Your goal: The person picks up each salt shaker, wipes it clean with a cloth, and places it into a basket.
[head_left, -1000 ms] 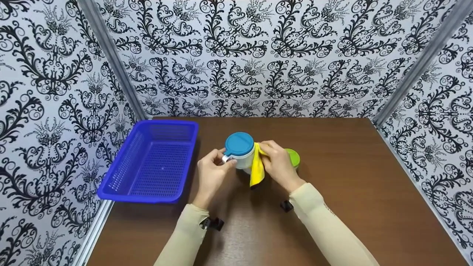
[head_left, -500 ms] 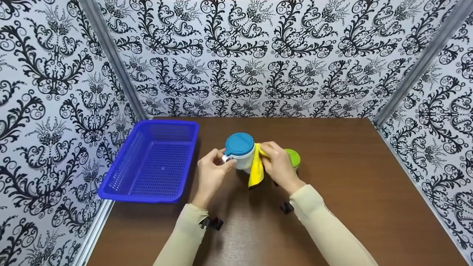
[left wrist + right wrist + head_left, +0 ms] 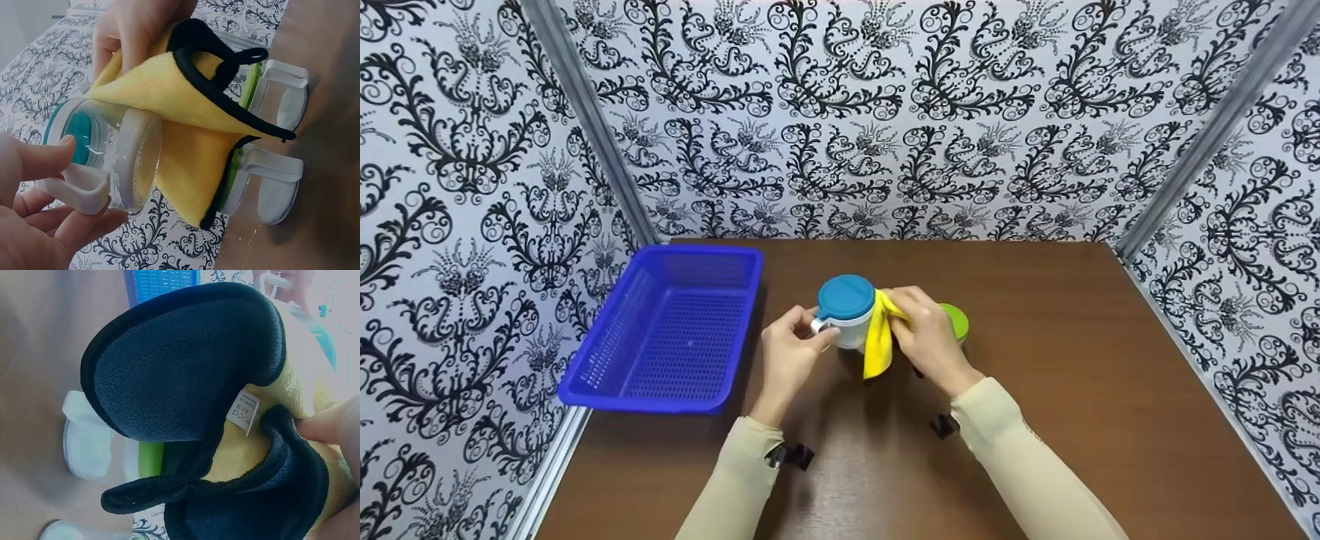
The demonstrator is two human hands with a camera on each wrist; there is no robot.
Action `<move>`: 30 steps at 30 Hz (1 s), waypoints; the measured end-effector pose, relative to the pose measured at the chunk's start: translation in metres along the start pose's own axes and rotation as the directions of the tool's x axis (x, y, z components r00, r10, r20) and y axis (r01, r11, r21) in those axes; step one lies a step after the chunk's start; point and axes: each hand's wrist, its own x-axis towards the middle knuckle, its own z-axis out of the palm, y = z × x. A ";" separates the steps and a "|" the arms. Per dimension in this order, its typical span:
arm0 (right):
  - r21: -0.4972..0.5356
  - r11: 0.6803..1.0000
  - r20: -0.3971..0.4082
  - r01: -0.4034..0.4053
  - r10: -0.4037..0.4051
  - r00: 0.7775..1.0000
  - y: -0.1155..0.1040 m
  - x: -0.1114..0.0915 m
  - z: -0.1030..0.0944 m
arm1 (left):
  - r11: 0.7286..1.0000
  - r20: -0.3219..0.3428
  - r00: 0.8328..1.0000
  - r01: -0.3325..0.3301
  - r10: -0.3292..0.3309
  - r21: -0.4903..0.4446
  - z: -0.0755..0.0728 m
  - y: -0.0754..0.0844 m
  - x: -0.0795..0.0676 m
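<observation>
My left hand (image 3: pixel 793 349) grips the white handle (image 3: pixel 84 188) of a clear jar (image 3: pixel 851 334) with a blue lid (image 3: pixel 846 297), thumb on one side and fingers on the other. The jar is held above the table, lid up. My right hand (image 3: pixel 926 334) holds a yellow cleaning cloth (image 3: pixel 879 345) against the jar's right side. In the right wrist view the cloth shows its dark reverse side (image 3: pixel 163 371), a black hanging loop (image 3: pixel 135 494) and a small white tag (image 3: pixel 243 410). The right fingertips are partly hidden behind the cloth.
Two more clear jars with white handles and green lids stand beyond the cloth in the left wrist view, a nearer jar (image 3: pixel 275 197) and a farther jar (image 3: pixel 289 107). A blue perforated basket (image 3: pixel 660 403) stands at left on the brown table (image 3: pixel 1110 390). Patterned walls enclose the table.
The blue-lidded jar has dipped slightly toward me. The cloth's hanging corner has shifted a little to the left along the jar. Both hands keep their holds.
</observation>
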 end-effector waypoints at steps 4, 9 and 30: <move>0.048 0.999 -0.023 0.024 -0.023 0.999 -0.004 0.003 -0.003 | 1.000 0.009 1.000 0.003 -0.002 -0.020 0.000 -0.001 -0.001; 0.069 0.995 -0.064 0.078 -0.074 0.995 -0.008 0.008 -0.008 | 0.999 0.025 1.000 -0.006 0.007 -0.036 0.001 -0.001 -0.001; -0.040 0.995 0.014 0.096 -0.096 0.995 -0.001 0.016 -0.016 | 0.997 0.116 0.991 -0.068 0.071 -0.030 -0.003 0.003 -0.001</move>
